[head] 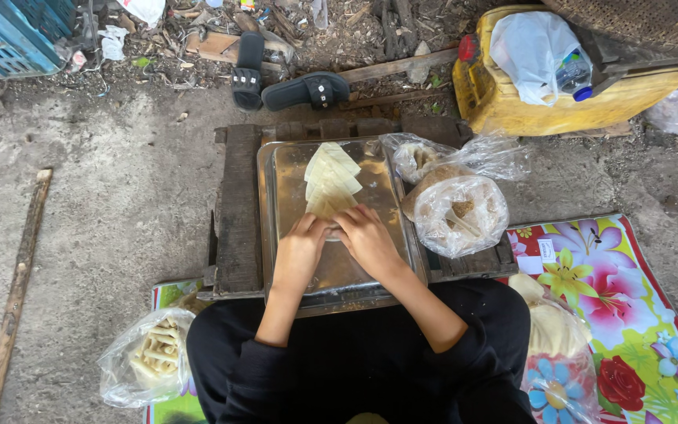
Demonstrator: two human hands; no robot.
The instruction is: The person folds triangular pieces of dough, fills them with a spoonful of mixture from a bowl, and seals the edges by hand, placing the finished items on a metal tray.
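Note:
A metal tray (296, 161) lies on a low dark wooden pallet. On it sits a fanned row of pale yellow wrapper sheets (329, 179). My left hand (301, 250) and my right hand (364, 235) meet at the near end of the row, fingers curled down onto the nearest wrapper. What lies under my fingertips is hidden. A plastic bag of brownish filling with a small stick in it (460, 213) stands just right of the tray.
A bag of rolled pale sticks (151, 357) lies by my left knee, another bag of wrappers (552, 328) by my right knee on a flowered mat (629, 314). Beyond the pallet (238, 212) are black sandals (284, 82), a yellow container (512, 98) and a blue crate (9, 35).

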